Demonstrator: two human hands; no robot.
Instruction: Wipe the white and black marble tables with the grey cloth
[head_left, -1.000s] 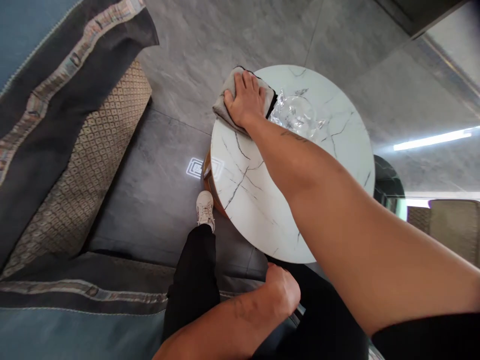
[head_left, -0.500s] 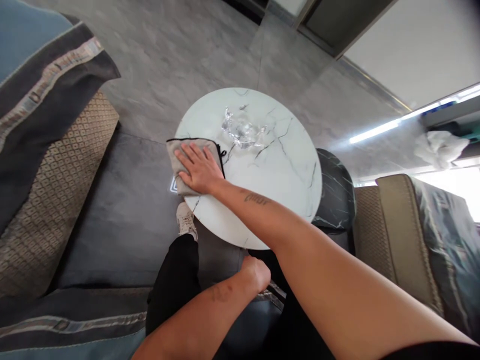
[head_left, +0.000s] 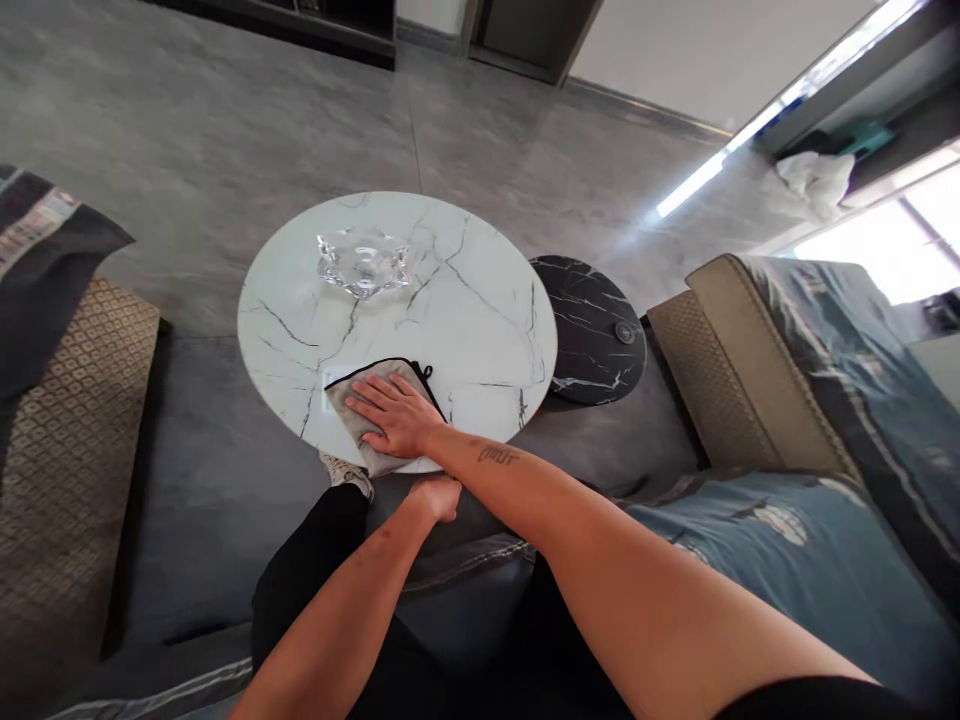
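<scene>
My right hand (head_left: 394,415) lies flat, fingers spread, on a grey microfibre cloth (head_left: 341,405) with black piping at the near edge of a round white marble-top table (head_left: 469,325). Beyond the cloth, apart from it, stands a clear glass dish (head_left: 364,265). My left hand (head_left: 439,497) is a closed fist just below the table's rim, holding nothing visible. Its fingers are partly hidden beneath my right forearm.
A smaller round black marble table (head_left: 592,330) touches the view just beyond the white one. Grey sofa seats (head_left: 225,520) with beige patterned cushions curve around both sides. A blue throw (head_left: 780,540) lies at right, and grey tile floor spreads behind.
The view has swung, bringing the whole table and the black table into sight. My right hand and cloth have slid along the rim to the near edge, and my left fist now sits closer to it.
</scene>
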